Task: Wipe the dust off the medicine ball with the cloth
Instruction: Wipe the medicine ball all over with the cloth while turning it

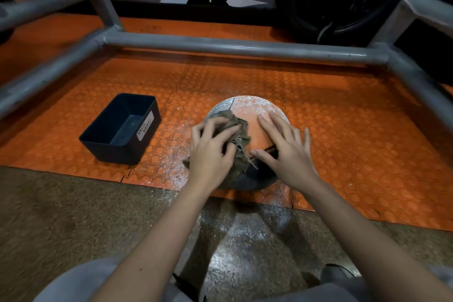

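An orange, grey and black medicine ball (252,110) sits on the orange studded mat, its far top still speckled with white dust. A crumpled grey-brown cloth (239,130) lies over the ball's left and near side. My left hand (212,152) grips the cloth with curled fingers and presses it against the ball. My right hand (284,152) rests flat on the ball's right side, fingers straight and spread. The ball's near lower part is hidden behind both hands.
A dark open bin (122,130) labelled as a waste basket stands left of the ball. Grey metal rack tubes (232,46) frame the mat on three sides. White dust (171,167) is scattered on the mat and on the speckled floor (245,240) near my knees.
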### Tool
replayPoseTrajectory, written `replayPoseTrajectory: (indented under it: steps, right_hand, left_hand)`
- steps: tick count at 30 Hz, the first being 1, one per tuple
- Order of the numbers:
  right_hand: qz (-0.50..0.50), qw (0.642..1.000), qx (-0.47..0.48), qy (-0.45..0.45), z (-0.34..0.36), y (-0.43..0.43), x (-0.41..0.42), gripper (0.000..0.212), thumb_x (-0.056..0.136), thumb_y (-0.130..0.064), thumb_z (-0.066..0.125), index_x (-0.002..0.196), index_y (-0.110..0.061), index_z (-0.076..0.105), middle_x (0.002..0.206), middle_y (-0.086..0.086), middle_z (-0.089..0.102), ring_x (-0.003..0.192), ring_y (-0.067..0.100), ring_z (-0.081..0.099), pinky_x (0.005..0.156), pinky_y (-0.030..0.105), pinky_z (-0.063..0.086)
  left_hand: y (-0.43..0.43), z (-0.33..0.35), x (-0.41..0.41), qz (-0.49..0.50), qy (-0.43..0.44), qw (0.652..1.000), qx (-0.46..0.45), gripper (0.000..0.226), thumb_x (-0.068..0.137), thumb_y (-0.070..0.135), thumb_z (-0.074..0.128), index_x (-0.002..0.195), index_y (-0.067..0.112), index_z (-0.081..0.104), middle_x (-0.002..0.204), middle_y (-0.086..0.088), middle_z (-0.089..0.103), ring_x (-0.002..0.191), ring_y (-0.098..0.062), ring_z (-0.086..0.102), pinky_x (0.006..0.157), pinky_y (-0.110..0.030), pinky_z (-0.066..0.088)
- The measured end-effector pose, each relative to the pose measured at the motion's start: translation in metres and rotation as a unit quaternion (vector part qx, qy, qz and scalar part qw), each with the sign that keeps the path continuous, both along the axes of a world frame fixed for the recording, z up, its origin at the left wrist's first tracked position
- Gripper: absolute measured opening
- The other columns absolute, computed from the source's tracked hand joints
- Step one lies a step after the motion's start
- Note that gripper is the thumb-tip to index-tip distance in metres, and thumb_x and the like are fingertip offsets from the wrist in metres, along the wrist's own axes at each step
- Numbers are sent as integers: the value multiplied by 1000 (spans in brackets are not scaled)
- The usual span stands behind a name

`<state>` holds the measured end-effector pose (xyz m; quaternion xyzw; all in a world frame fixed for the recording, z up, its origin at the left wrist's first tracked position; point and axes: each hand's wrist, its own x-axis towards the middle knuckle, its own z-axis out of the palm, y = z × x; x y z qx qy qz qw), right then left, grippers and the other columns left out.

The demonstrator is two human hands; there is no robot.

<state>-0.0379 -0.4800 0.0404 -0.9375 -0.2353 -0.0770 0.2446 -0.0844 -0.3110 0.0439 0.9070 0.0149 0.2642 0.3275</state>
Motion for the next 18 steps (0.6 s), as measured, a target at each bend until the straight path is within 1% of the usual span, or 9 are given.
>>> replayPoseTrajectory:
  steps: [2, 4, 6, 9, 11, 13, 14, 17, 18]
  right_hand:
    - [-2, 1000, 0, 5, 0, -1, 1, 69, 88, -55, 50, 146, -45, 14, 157, -16, 9, 142, 9, 8, 113, 50, -10]
    - [-4, 1000, 1, 12, 0, -1, 2, 69, 88, -55, 51, 146, -46, 13, 157, -16, 9, 142, 8, 7, 113, 50, -11]
    - [-1, 1000, 3, 13, 1, -1, 3, 69, 88, -56, 50, 146, -46, 13, 157, -16, 8, 142, 9, 7, 113, 50, -12]
    - [9, 1000, 13, 15, -1, 2, 2, 69, 88, -55, 51, 147, -44, 15, 158, -14, 9, 143, 12, 7, 114, 51, -10]
    - [5, 1000, 15, 12, -3, 3, 2, 69, 89, -52, 53, 147, -42, 18, 158, -11, 10, 143, 15, 9, 114, 53, -6]
    - [0, 1000, 13, 14, -2, 4, 4, 69, 90, -50, 54, 148, -40, 19, 159, -10, 10, 143, 17, 10, 114, 54, -3]
    - [0, 1000, 12, 17, -1, 6, 5, 68, 90, -50, 54, 148, -40, 19, 159, -9, 10, 143, 18, 10, 114, 54, -4]
    - [-2, 1000, 2, 10, -1, 7, 7, 68, 90, -54, 51, 148, -40, 18, 159, -9, 10, 143, 17, 9, 113, 54, -8]
    - [-3, 1000, 1, 11, -2, 7, 7, 68, 90, -54, 51, 148, -40, 18, 159, -9, 9, 143, 16, 9, 113, 54, -8]
  left_hand:
    - [2, -2, 2, -18, -2, 1000, 25, 32, 88, 16, 56, 117, 23, 66, 121, 8, 50, 110, -12, 27, 95, -34, 31]
    - [5, 0, 3, -6, 21, 999, -31, 32, 90, 14, 56, 119, 23, 64, 117, 12, 46, 110, -10, 26, 97, -29, 28]
    - [9, 1, 7, 38, 33, 994, -100, 32, 91, 12, 55, 120, 22, 62, 113, 14, 42, 109, -9, 26, 97, -26, 27]
    - [12, 1, 6, 91, 33, 986, -138, 31, 90, 10, 54, 119, 17, 63, 111, 10, 44, 112, -18, 33, 92, -21, 25]
    - [6, 2, 3, 69, 8, 994, -79, 30, 88, 8, 55, 116, 14, 65, 112, 4, 47, 112, -25, 36, 89, -17, 21]
    - [6, 2, 4, 21, -7, 1000, -6, 31, 86, 9, 56, 114, 15, 67, 114, 0, 51, 108, -23, 36, 90, -16, 22]
    - [11, 1, 7, 18, 2, 1000, -7, 31, 85, 10, 55, 114, 15, 67, 114, 0, 51, 108, -21, 36, 92, -18, 24]
    - [27, -5, 19, 126, 52, 984, -110, 31, 87, 8, 54, 116, 10, 65, 118, -9, 53, 115, -28, 46, 102, -27, 30]
    - [26, -7, 17, 150, 65, 980, -117, 31, 88, 7, 52, 117, 9, 64, 120, -11, 52, 117, -29, 45, 101, -23, 27]
